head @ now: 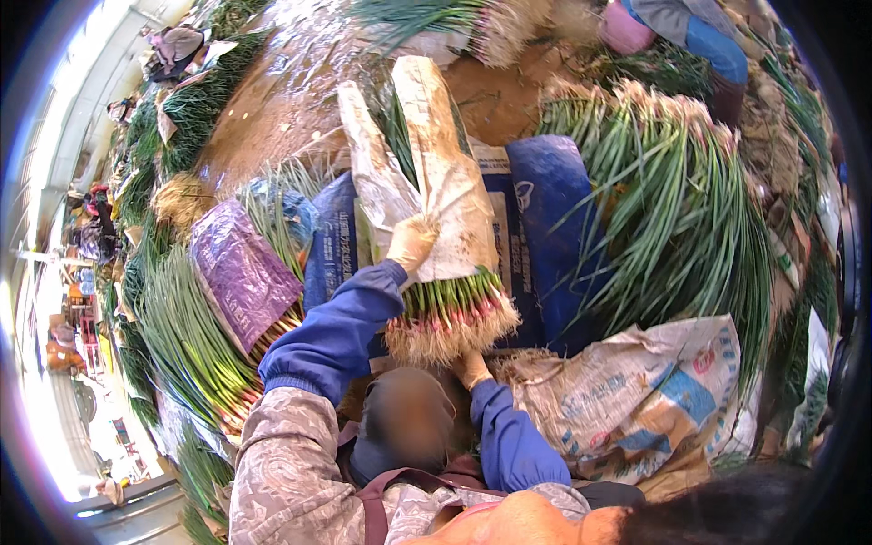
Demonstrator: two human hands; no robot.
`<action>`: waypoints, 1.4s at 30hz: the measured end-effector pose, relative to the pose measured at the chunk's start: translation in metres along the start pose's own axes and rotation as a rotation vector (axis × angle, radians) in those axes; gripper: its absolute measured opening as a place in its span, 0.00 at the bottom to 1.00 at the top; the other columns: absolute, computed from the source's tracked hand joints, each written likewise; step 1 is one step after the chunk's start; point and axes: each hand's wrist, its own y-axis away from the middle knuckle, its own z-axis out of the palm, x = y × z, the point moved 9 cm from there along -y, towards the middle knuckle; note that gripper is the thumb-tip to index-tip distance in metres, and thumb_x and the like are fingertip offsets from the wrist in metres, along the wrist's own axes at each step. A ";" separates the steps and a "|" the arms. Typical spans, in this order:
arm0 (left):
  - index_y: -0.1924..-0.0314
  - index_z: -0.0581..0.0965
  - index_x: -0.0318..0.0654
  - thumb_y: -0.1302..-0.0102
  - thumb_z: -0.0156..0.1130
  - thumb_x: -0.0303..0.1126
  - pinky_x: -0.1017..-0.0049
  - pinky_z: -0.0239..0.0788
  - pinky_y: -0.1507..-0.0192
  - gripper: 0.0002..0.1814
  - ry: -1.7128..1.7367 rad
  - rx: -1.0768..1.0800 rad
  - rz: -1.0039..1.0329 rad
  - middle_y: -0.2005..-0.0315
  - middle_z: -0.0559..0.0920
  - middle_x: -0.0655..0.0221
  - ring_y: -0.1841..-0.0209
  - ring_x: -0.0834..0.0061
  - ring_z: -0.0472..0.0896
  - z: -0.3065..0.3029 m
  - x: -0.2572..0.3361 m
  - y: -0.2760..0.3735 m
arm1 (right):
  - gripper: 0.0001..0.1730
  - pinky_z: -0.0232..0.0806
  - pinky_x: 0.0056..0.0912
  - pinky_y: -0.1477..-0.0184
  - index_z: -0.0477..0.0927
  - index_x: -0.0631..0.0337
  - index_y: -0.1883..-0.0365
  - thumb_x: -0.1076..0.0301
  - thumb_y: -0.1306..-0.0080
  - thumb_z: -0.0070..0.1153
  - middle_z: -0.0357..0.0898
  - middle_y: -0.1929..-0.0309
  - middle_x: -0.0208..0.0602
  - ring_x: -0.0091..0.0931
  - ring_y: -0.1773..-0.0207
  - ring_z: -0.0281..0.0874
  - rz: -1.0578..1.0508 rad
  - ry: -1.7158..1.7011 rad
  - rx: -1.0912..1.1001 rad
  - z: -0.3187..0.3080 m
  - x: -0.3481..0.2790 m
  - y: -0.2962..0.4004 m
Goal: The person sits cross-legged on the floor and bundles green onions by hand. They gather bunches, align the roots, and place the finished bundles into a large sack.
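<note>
A bundle of green onions (453, 310) lies in front of me, its reddish bulbs and pale roots pointing towards my body. A stained white woven sack sheet (456, 204) wraps the leaves above the bulbs. My left hand (413, 242), in a pale glove, grips a gathered fold of this wrap. My right hand (471, 368), also gloved, is low by the root end; the roots partly hide its fingers, so its hold cannot be told. Under the bundle spreads a blue printed plastic sack (555, 225). Blue sleeves cover both forearms.
A large pile of green onions (674, 204) stands at the right, above a printed white sack (627, 395). At the left, more onions (194, 327) lie under a purple plastic sheet (245, 272). Another person (715, 48) is at the top right. Wet brown floor (259, 129) shows beyond.
</note>
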 end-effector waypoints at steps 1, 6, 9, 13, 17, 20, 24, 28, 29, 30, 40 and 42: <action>0.58 0.81 0.30 0.36 0.64 0.30 0.79 0.69 0.57 0.11 -0.018 -0.038 -0.040 0.66 0.84 0.73 0.64 0.84 0.76 0.012 0.026 0.001 | 0.20 0.67 0.37 0.41 0.72 0.57 0.41 0.66 0.32 0.52 0.76 0.45 0.31 0.29 0.43 0.74 -0.189 -0.077 -0.082 -0.009 -0.015 -0.012; 0.55 0.81 0.32 0.33 0.60 0.30 0.81 0.65 0.68 0.11 0.140 -0.008 -0.087 0.68 0.80 0.79 0.69 0.88 0.72 -0.056 0.069 0.015 | 0.25 0.53 0.35 0.30 0.67 0.60 0.35 0.77 0.31 0.41 0.62 0.32 0.33 0.31 0.32 0.60 -0.654 0.733 -0.096 0.050 -0.077 0.021; 0.59 0.80 0.29 0.35 0.60 0.30 0.77 0.68 0.64 0.10 0.358 0.068 0.163 0.68 0.83 0.69 0.68 0.82 0.74 -0.090 0.129 -0.006 | 0.23 0.53 0.36 0.31 0.68 0.60 0.36 0.73 0.30 0.42 0.64 0.33 0.34 0.31 0.32 0.60 -0.972 1.220 -0.093 0.128 -0.167 0.058; 0.62 0.78 0.33 0.37 0.58 0.26 0.76 0.69 0.67 0.06 0.571 0.175 0.163 0.72 0.79 0.72 0.69 0.80 0.75 -0.168 0.130 -0.071 | 0.21 0.58 0.37 0.33 0.71 0.60 0.39 0.71 0.31 0.45 0.69 0.38 0.38 0.33 0.35 0.64 -1.360 1.846 -0.132 0.243 -0.241 0.038; 0.62 0.76 0.33 0.42 0.57 0.21 0.76 0.72 0.57 0.07 0.589 0.265 0.122 0.65 0.79 0.66 0.58 0.73 0.77 -0.245 0.158 -0.134 | 0.25 0.65 0.41 0.41 0.76 0.63 0.46 0.81 0.45 0.47 0.77 0.49 0.51 0.44 0.43 0.72 -1.579 2.004 -0.077 0.363 -0.290 0.002; 0.58 0.76 0.34 0.37 0.57 0.28 0.76 0.74 0.55 0.09 0.001 0.369 0.113 0.61 0.81 0.63 0.55 0.70 0.79 -0.295 0.129 -0.182 | 0.18 0.64 0.31 0.40 0.72 0.65 0.43 0.70 0.29 0.46 0.74 0.42 0.39 0.29 0.42 0.70 -1.068 1.194 -0.196 0.352 -0.320 -0.105; 0.57 0.78 0.30 0.33 0.53 0.47 0.63 0.72 0.57 0.23 -0.508 0.416 -0.024 0.61 0.83 0.51 0.57 0.55 0.81 -0.293 0.067 -0.233 | 0.20 0.67 0.33 0.44 0.70 0.65 0.40 0.64 0.27 0.45 0.75 0.43 0.42 0.30 0.45 0.73 -0.912 0.757 -0.235 0.309 -0.319 -0.223; 0.53 0.80 0.39 0.32 0.46 0.59 0.56 0.69 0.51 0.30 -0.457 0.593 -0.338 0.58 0.80 0.45 0.52 0.44 0.77 -0.306 -0.121 -0.201 | 0.22 0.70 0.38 0.51 0.67 0.64 0.39 0.62 0.27 0.43 0.76 0.47 0.49 0.35 0.52 0.77 -0.457 1.137 0.084 0.256 -0.211 -0.289; 0.53 0.80 0.38 0.33 0.47 0.58 0.57 0.69 0.50 0.29 -0.466 0.602 -0.434 0.57 0.80 0.44 0.52 0.43 0.77 -0.300 -0.142 -0.197 | 0.23 0.71 0.38 0.53 0.66 0.63 0.38 0.61 0.27 0.43 0.77 0.48 0.48 0.35 0.54 0.78 -0.397 1.115 0.102 0.240 -0.199 -0.289; 0.53 0.80 0.39 0.33 0.48 0.56 0.57 0.69 0.49 0.28 -0.442 0.573 -0.397 0.57 0.80 0.45 0.51 0.44 0.77 -0.302 -0.147 -0.204 | 0.23 0.72 0.38 0.56 0.64 0.63 0.38 0.61 0.27 0.43 0.77 0.50 0.48 0.36 0.56 0.79 -0.352 1.029 0.084 0.230 -0.187 -0.285; 0.45 0.76 0.44 0.33 0.42 0.63 0.57 0.66 0.45 0.34 -0.546 0.507 -0.372 0.53 0.79 0.46 0.48 0.45 0.76 -0.306 -0.128 -0.208 | 0.34 0.72 0.27 0.65 0.53 0.61 0.31 0.62 0.31 0.50 0.74 0.45 0.45 0.26 0.62 0.81 -0.423 0.986 0.244 0.203 -0.202 -0.148; 0.45 0.76 0.44 0.33 0.40 0.65 0.57 0.66 0.45 0.35 -0.512 0.468 -0.431 0.54 0.80 0.46 0.48 0.46 0.76 -0.304 -0.118 -0.206 | 0.39 0.66 0.34 0.47 0.52 0.59 0.30 0.59 0.33 0.55 0.63 0.35 0.49 0.33 0.42 0.70 -0.719 1.235 0.209 0.242 -0.232 -0.136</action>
